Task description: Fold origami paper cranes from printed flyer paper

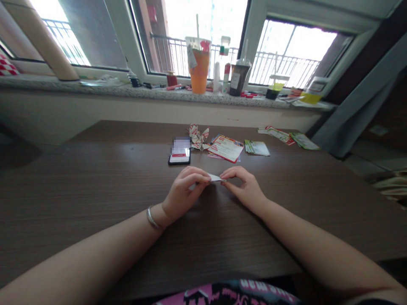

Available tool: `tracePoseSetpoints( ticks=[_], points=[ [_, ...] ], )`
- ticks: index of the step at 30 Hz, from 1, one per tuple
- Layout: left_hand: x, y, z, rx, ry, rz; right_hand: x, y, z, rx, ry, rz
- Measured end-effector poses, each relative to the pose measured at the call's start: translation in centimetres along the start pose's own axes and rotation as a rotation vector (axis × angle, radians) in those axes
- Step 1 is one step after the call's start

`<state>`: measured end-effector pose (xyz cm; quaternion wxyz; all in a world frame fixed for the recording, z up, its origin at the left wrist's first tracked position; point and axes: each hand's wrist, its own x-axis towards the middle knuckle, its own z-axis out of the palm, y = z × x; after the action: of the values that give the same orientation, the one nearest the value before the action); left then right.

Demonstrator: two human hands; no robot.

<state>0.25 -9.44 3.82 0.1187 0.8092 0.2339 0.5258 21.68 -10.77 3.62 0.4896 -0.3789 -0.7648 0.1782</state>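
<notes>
A small piece of folded white paper (216,178) is held just over the dark wooden table (95,186). My left hand (184,189), with a silver bangle at its wrist, pinches the paper's left end between thumb and fingers. From the other side, my right hand (246,186) grips its right end with thumb and fingertips. The fingers cover both ends, so only the middle of the paper shows. Beyond my left hand lies a phone (179,159) with a lit screen. Beside the phone sits a folded paper figure (199,137) with red stripes.
Printed sheets (227,148) and a small stack of cards (257,148) lie behind my right hand. More paper strips (280,134) are at the far right. The windowsill (152,92) bears an orange drink cup (199,70), a dark cup (239,78) and several small items.
</notes>
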Motion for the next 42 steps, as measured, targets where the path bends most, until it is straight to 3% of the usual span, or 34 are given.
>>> tracePoseSetpoints(
  ticks=[6, 14, 23, 32, 42],
  points=[
    [0.2, 0.1, -0.3, -0.001, -0.011, 0.044, 0.0, 0.2, 0.4, 0.197, 0.029, 0.104],
    [0.2, 0.0, -0.2, -0.043, -0.009, -0.004, 0.1, 0.6, 0.6, 0.351, 0.027, 0.171],
    [0.0, 0.0, -0.2, -0.085, -0.011, -0.019, -0.1, 0.1, 0.2, 0.243, -0.017, 0.047],
    [0.0, 0.6, -0.4, -0.097, 0.012, -0.079, 0.1, -0.7, -0.5, -0.058, -0.046, -0.143],
    [0.3, 1.1, -0.3, -0.010, -0.009, -0.026, 0.1, -0.8, -0.4, -0.080, 0.002, -0.155]
  ],
)
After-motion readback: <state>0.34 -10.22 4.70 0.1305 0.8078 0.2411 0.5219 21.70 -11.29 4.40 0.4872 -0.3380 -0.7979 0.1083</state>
